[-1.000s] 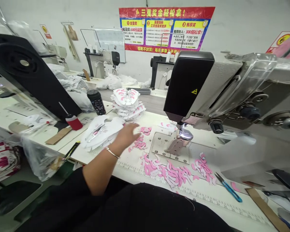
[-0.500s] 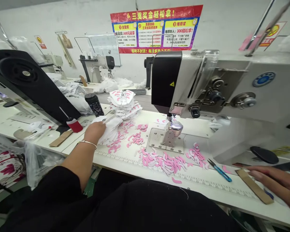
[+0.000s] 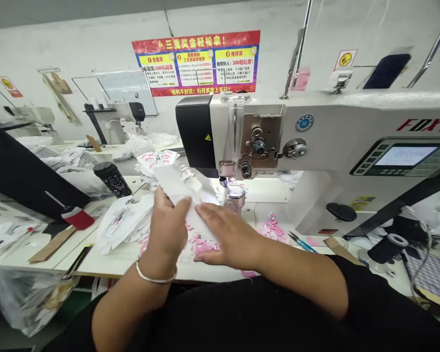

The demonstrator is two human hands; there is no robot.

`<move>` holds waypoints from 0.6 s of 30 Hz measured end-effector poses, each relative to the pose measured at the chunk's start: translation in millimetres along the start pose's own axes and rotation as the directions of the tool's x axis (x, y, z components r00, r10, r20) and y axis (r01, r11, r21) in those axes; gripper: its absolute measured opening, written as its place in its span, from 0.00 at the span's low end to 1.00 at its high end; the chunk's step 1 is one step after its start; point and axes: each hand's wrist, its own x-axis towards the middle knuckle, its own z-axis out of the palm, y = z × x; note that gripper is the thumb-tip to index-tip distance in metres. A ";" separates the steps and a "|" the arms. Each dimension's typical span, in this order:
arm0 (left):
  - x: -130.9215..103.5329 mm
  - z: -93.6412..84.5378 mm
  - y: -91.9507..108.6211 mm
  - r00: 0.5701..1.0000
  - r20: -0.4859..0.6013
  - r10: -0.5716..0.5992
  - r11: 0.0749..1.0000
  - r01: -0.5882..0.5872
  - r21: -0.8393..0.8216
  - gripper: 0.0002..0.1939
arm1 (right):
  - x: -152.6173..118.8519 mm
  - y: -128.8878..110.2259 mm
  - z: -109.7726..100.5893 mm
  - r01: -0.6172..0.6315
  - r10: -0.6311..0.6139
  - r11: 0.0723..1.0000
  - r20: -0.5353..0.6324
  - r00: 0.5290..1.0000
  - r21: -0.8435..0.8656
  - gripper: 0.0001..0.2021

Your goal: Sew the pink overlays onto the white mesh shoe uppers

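Note:
My left hand [image 3: 165, 232], a pale bangle at its wrist, grips white cut pieces [image 3: 170, 178] between thumb and fingers, held up left of the sewing machine's needle area. My right hand [image 3: 229, 237] has its fingers stretched out against the right edge of those pieces, with the thumb spread away below. Behind them rises a stack of white pieces with pink curved patches [image 3: 157, 159]. Another fanned white pile [image 3: 122, 225] lies left of my left hand. Loose pink curved pieces [image 3: 201, 244] lie beneath my hands, partly hidden by them.
The sewing machine [image 3: 194, 132] stands ahead and to the right. Blue-handled thread snips [image 3: 304, 243], a brown strip [image 3: 341, 250] and a black thread spool [image 3: 386, 252] lie right. On the left are a dark cup [image 3: 112, 179] and a red bottle [image 3: 77, 218] with a thin spout.
My view has turned right. My left hand has lifted white pieces off the table and brought them rightward. My right hand has come from the far right to meet them.

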 end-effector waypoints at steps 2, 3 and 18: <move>-9.1 14.3 1.0 0.995 0.070 -0.066 0.984 0.077 -0.158 0.22 | 2.7 8.4 5.4 -0.030 0.028 0.999 -0.091 0.995 -0.022 0.36; -8.4 15.3 0.7 0.989 0.121 -0.089 0.973 0.112 -0.200 0.24 | 0.6 14.7 3.5 -0.033 0.033 0.999 -0.107 0.994 0.001 0.31; 50.1 19.2 -53.7 0.685 0.533 -0.496 0.831 0.553 0.062 0.12 | -49.3 124.9 -41.1 -0.236 0.706 0.144 0.067 0.705 0.961 0.18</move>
